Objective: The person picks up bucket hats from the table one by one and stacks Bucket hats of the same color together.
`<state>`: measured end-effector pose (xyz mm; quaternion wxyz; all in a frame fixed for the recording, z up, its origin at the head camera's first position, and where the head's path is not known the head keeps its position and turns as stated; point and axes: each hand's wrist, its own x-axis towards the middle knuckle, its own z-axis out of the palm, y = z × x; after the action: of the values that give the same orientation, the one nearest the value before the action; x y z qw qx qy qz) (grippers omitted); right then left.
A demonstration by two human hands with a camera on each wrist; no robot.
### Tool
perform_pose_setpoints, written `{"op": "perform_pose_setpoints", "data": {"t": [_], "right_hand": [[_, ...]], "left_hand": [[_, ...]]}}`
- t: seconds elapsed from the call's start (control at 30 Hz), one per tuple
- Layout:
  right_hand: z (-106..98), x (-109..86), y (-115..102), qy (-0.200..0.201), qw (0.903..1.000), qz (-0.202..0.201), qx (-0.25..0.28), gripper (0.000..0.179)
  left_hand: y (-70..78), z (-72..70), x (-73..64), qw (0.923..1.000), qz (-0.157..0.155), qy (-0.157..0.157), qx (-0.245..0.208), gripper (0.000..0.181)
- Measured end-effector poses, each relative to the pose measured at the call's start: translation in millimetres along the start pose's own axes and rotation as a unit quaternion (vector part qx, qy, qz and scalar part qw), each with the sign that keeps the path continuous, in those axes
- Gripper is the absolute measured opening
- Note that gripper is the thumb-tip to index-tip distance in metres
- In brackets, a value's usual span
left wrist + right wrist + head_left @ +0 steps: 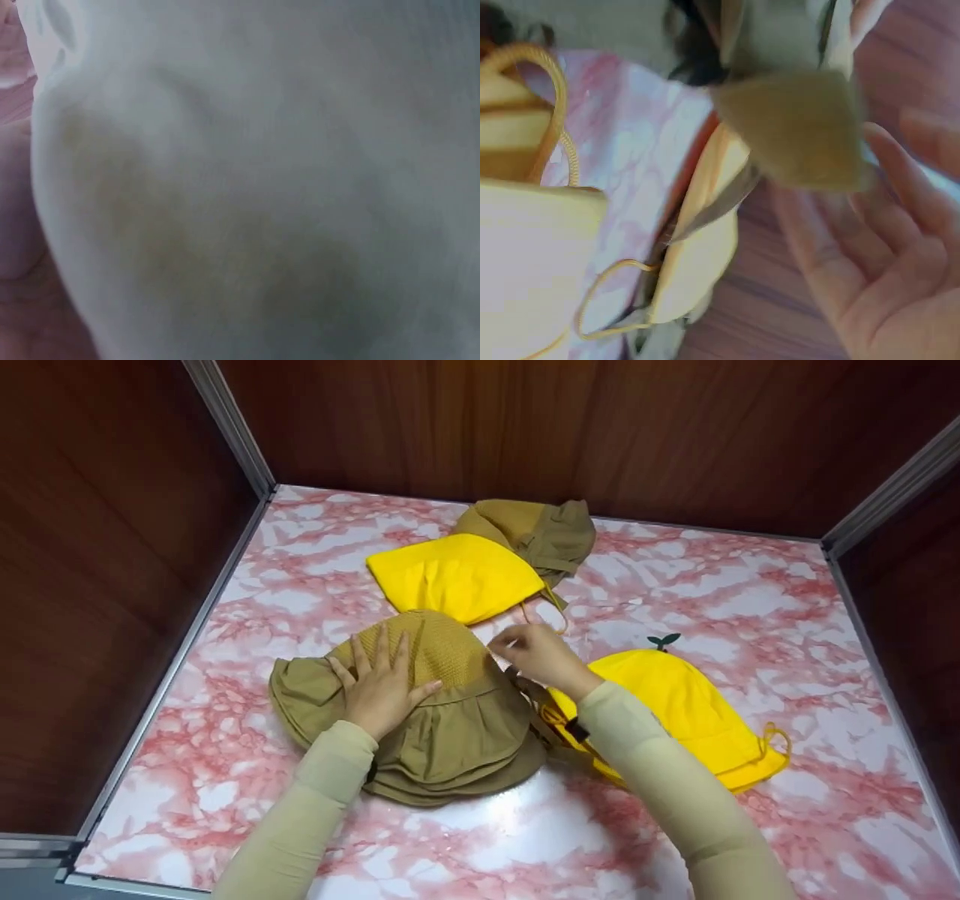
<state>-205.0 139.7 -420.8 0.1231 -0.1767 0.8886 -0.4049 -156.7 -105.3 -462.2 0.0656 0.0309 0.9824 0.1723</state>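
In the head view, a khaki sun hat [450, 720] with a mesh crown and a wide brim lies on the table. My left hand [382, 694] rests flat on its crown and brim, fingers spread. At the hat's right edge hovers my right hand [544, 656], its fingers loosely bent. A blurred khaki strap end [802, 135] hangs in front of those fingers in the right wrist view, where the palm shows and no grip on the strap is visible. Pale sleeve cloth [247, 165] fills most of the left wrist view and hides that hand's work.
Just right of the khaki hat lies a yellow hat [675, 712] with a green sprout on top and a cord. Behind are another yellow hat [457, 577] and a second khaki hat [562, 532], overlapping. Dark wooden panels [525, 427] enclose the pink marbled table [750, 600].
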Motion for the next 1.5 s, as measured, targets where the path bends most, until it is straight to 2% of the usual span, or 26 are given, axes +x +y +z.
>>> {"op": "perform_pose_setpoints", "data": {"t": [0.07,0.1,0.13,0.17,0.2,0.3,0.37,0.43,0.47,0.53,0.63,0.73,0.77,0.83,0.97,1.0,1.07,1.23,1.27,1.33,1.47,1.5], "right_hand": [[-1,11.1,6,0.029,0.9937,0.042,0.099,0.022],[-2,16.5,9,0.042,0.9845,0.066,0.157,0.023],[-2,21.9,13,0.053,0.9698,0.09,0.22,0.024],[-2,27.0,17,0.064,0.9497,0.113,0.285,0.026],[-2,31.8,21,0.074,0.9255,0.134,0.347,0.028],[-4,45.1,33,0.103,0.844,0.186,0.492,0.03],[-5,52.5,40,0.119,0.794,0.219,0.554,0.031],[-5,59.3,46,0.127,0.7549,0.252,0.592,0.036],[-5,62.1,49,0.129,0.7407,0.265,0.604,0.04],[-4,66.9,53,0.131,0.7187,0.286,0.62,0.046],[-2,72.6,59,0.137,0.6939,0.298,0.641,0.05],[0,76.4,65,0.135,0.6808,0.292,0.658,0.048],[0,77.2,67,0.126,0.6823,0.286,0.661,0.047],[1,78.7,71,0.102,0.6894,0.275,0.662,0.047],[2,80.9,76,0.058,0.7124,0.251,0.653,0.048],[3,81.4,77,0.055,0.7134,0.248,0.653,0.048],[2,81.7,77,0.061,0.7069,0.246,0.66,0.046],[2,82.8,76,0.12,0.6728,0.249,0.686,0.039],[1,83.2,76,0.132,0.6702,0.248,0.687,0.038],[1,85.6,78,0.139,0.6742,0.246,0.682,0.039],[-1,90.0,79,0.116,0.693,0.23,0.673,0.044],[-1,90.9,79,0.11,0.6937,0.226,0.675,0.045]], "left_hand": [[-0.3,0.4,-0.6,1.0,0.0,0.002,-0.001,0.094],[-0.6,0.5,-1.0,1.0,-0.001,0.002,-0.001,0.094],[-1.0,0.6,-1.4,1.0,-0.003,0.003,-0.001,0.094],[-1.3,0.7,-1.7,1.0,-0.004,0.005,-0.001,0.094],[-1.6,0.8,-1.9,1.0,-0.005,0.006,-0.001,0.094],[-2.2,1.3,-1.5,0.9999,-0.005,0.011,-0.001,0.094],[-2.3,1.6,-0.7,0.9999,-0.004,0.012,-0.001,0.094],[-2.3,2.1,0.0,0.9999,-0.004,0.011,0.0,0.094],[-2.3,2.4,0.4,0.9999,-0.005,0.01,0.0,0.094],[-2.2,2.6,0.8,0.9999,-0.007,0.008,0.002,0.094],[-2.1,2.4,1.0,0.9999,-0.007,0.007,0.003,0.094],[-2.1,1.9,1.1,0.9999,-0.009,0.006,0.003,0.094],[-2.1,1.8,1.1,0.9999,-0.009,0.007,0.001,0.094],[-1.8,1.8,1.2,0.9999,-0.011,0.007,-0.002,0.093],[-1.0,2.4,1.0,0.9999,-0.007,0.009,-0.009,0.093],[-0.8,2.7,0.9,0.9999,-0.006,0.008,-0.01,0.093],[-1.0,3.3,0.7,0.9999,-0.006,0.009,-0.01,0.094],[-2.0,3.9,0.0,0.9998,-0.008,0.014,-0.009,0.093],[-2.1,4.0,0.0,0.9998,-0.008,0.015,-0.01,0.094],[-2.0,4.1,0.1,0.9998,-0.006,0.014,-0.01,0.094],[-1.9,4.6,1.0,0.9999,-0.005,0.01,-0.01,0.093],[-1.9,4.7,1.2,0.9999,-0.006,0.009,-0.01,0.093]]}}
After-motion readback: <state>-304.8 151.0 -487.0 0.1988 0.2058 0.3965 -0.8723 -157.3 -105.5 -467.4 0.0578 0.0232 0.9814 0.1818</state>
